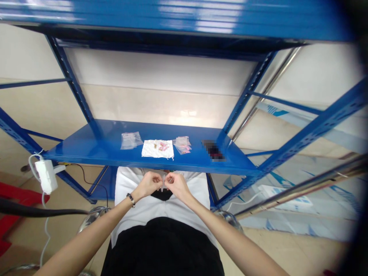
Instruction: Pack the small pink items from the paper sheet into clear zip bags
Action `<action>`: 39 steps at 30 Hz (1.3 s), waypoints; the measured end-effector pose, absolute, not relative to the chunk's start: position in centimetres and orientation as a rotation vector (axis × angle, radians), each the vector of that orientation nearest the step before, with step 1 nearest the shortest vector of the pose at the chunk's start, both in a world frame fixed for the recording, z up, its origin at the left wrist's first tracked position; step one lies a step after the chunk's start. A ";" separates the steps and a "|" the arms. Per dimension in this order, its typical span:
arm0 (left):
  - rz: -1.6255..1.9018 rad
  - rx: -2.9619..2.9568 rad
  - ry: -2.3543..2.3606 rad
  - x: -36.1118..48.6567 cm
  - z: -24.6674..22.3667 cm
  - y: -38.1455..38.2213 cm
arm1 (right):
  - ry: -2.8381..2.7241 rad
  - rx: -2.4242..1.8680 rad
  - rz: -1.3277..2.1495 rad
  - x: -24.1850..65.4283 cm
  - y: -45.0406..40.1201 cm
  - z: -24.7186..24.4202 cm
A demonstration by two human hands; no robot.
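Above my lap, just in front of the shelf edge, my left hand [151, 183] and my right hand [177, 186] meet with fingers pinched. Between them shows a small clear plastic bag [163, 183], gripped from both sides; its contents cannot be made out. On the blue shelf ahead lies a white cloth [149, 148] with small pink and gold-coloured pieces [163, 146] on it. To its left is a pile of clear plastic bags [130, 140]. Right of the cloth, more clear bags [183, 145] overlap, with pink pieces in them.
A blurred-out dark phone-like object [213, 150] lies at the right of the blue metal shelf [109, 151]. An upper shelf [138, 15] hangs overhead. At the left post is a white power strip [46, 176] with cables. Metal pipes [299, 191] run along the right.
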State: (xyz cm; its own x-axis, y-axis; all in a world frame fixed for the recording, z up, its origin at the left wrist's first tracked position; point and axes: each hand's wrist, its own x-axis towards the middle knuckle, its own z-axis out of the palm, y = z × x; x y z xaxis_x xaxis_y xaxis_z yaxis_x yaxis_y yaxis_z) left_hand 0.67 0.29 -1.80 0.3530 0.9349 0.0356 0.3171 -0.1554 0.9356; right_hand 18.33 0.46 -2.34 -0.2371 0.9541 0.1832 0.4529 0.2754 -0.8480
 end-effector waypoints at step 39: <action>1.018 1.688 1.146 2.5 -0.3 -1.3 | -1.567 -1.065 1.305 18.5 -0.2 -0.6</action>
